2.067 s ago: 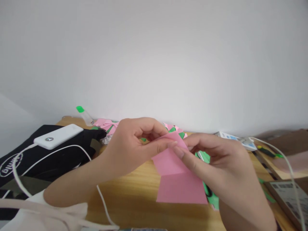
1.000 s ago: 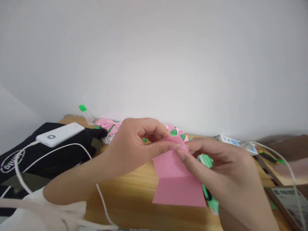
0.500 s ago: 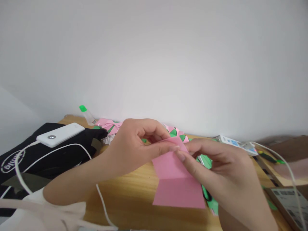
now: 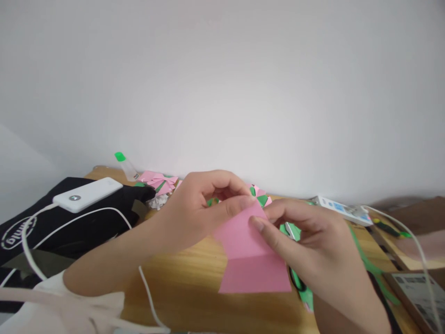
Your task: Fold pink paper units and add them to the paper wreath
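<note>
A pink sheet of paper (image 4: pixel 255 273) hangs between both hands above the wooden table, with a horizontal crease across its lower half. My left hand (image 4: pixel 215 199) pinches its top edge between thumb and fingers. My right hand (image 4: pixel 302 236) grips the upper right edge, thumb on the near face and fingers behind. Green paper and what looks like scissors (image 4: pixel 297 280) lie partly hidden behind the sheet and my right hand. Folded pink and green paper pieces (image 4: pixel 163 184) rest beyond my left hand, near the wall.
On the left, a white power bank (image 4: pixel 88 194) with a cable lies on black fabric (image 4: pixel 69 236). A green-capped bottle (image 4: pixel 127 167) stands tilted by the wall. A power strip (image 4: pixel 342 209) and cable are at the right. Another person's arm (image 4: pixel 422 246) shows at the right edge.
My left hand has shifted slightly right along the paper's top edge. The upper part of the sheet now shows more of its face, and its lower edge has risen a little.
</note>
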`<state>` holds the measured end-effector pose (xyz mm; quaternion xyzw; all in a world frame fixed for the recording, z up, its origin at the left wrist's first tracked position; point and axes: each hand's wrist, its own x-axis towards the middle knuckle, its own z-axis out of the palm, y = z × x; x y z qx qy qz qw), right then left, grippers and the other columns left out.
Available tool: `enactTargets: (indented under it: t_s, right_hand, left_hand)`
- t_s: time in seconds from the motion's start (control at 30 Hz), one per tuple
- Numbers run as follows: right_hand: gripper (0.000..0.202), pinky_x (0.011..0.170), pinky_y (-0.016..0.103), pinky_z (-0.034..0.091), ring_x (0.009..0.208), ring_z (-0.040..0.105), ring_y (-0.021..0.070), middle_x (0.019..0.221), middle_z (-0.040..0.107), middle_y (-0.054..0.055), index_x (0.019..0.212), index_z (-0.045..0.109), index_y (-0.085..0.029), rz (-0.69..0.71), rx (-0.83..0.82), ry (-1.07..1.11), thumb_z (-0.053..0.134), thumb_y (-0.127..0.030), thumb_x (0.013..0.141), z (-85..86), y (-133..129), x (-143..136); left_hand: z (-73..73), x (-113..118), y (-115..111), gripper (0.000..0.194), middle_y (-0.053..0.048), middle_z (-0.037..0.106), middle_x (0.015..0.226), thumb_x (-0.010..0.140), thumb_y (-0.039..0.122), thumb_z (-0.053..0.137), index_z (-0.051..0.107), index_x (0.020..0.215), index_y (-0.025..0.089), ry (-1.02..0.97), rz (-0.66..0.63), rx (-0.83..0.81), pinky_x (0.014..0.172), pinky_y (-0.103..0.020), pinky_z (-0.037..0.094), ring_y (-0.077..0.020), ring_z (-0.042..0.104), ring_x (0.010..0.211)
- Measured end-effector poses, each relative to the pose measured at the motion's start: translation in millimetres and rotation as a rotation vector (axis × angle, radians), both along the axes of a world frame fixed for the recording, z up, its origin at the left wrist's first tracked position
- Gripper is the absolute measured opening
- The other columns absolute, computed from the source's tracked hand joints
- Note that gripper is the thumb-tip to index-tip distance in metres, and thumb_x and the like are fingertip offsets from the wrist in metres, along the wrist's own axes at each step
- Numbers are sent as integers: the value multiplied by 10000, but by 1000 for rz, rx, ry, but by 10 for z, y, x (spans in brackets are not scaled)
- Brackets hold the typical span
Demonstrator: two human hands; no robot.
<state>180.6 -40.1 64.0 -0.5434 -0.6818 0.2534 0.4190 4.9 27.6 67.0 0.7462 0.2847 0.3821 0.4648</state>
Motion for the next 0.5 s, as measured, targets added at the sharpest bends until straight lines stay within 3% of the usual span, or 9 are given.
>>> enactTargets:
  t_s: [0.2,0.5]
  right_hand:
    - [213,526,214,442,570,549,107,635,640,-9,679,636,-197,16,12,29,603,-262,879,-37,-4,13]
    - [259,524,214,410,552,504,99,583,567,-26,625,573,-194,57,-37,65,594,-242,879,-90,27,-7]
  left_hand:
    - [-1,22,-34,169,27,684,708,862,241,606,643,706,187,7,79,70,537,-187,431,-92,580,614]
    - [-24,64,-4,148,24,668,700,858,198,595,644,719,180,-11,-19,129,598,-203,452,-99,580,645]
